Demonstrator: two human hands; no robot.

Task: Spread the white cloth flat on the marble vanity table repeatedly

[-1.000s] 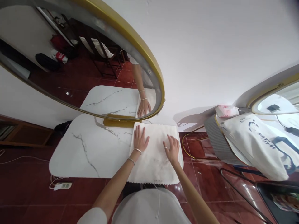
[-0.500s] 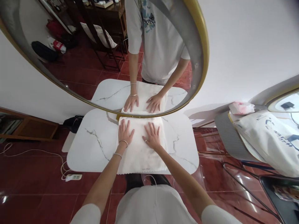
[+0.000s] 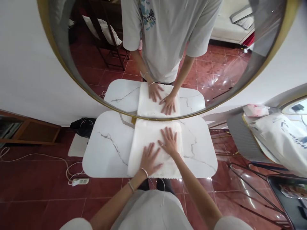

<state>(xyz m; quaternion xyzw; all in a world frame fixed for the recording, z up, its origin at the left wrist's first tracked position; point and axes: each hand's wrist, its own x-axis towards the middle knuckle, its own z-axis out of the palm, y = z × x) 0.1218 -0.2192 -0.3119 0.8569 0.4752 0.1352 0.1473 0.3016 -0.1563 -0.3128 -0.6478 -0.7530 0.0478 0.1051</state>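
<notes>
A folded white towel (image 3: pixel 144 134) lies flat on a white marble-patterned table (image 3: pixel 103 163). My left hand (image 3: pixel 149 159) rests on its lower middle, fingers spread, with two bracelets at the wrist. Farther up and to the right, my right hand (image 3: pixel 169 141) lies flat on the towel too, its fingers apart and a ring on one of them. Neither hand grips anything. The round gold-rimmed mirror (image 3: pixel 153 118) behind the table reflects both hands, the towel and my white shirt.
At right stands a grey ribbed cabinet (image 3: pixel 247 140) bearing a white bag (image 3: pixel 280 134) and a pink tissue pack (image 3: pixel 255 110). A black folded chair (image 3: pixel 287 198) is in front of it. On the red floor at left lie a power strip (image 3: pixel 81 181) and a black bag (image 3: pixel 82 127).
My left hand has slid down the towel toward the near edge. The right hand stays near the far right part of the towel. The view has shifted, showing more of the mirror.
</notes>
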